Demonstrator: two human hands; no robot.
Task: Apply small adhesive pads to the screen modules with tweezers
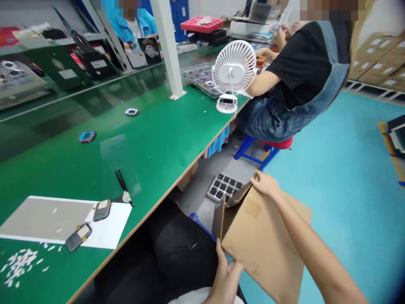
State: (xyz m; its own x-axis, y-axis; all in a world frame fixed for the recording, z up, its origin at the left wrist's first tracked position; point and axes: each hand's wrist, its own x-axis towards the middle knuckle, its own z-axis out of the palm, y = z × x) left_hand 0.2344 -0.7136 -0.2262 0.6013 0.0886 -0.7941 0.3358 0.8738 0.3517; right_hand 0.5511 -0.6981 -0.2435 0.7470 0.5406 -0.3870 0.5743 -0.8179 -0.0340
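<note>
- no writing can be read anywhere: the white labels on the stacked brown cartons (384, 52) in the upper right, and the one on the black stand (95, 63) in the upper left, are too small to make out.
- the cardboard box (262, 240) is in the lower right of the frame, off the table, held up tilted beside the person's lap. it is plain brown with no print showing and a patch of tape on its face.
- left hand (225, 276), bottom centre: fingers clenched around the box's near lower corner, thumb pressed on its face.
- right hand (264, 183), right of centre: fingers curled over the box's top edge at an open flap, grasping it.
- just behind that flap a grey grid tray (224, 185) shows, each square compartment holding a dark piece. whether it sits in the box or on the floor behind cannot be told.
- the green table (158, 143) fills the left. at upper centre a clear tray (199, 78) with rows of small parts lies beside a white fan (234, 69), and a red tray (202, 23) sits further back at the top.
- lower left: a white sheet (117, 223) carries two dark phone-shaped pieces (101, 210), with black tweezers (122, 181) just above it and white scraps (19, 261) in the corner.
- upper right: a co-worker (303, 67) in a black top and denim sits on a red stool (278, 145), hands at the table.
</note>
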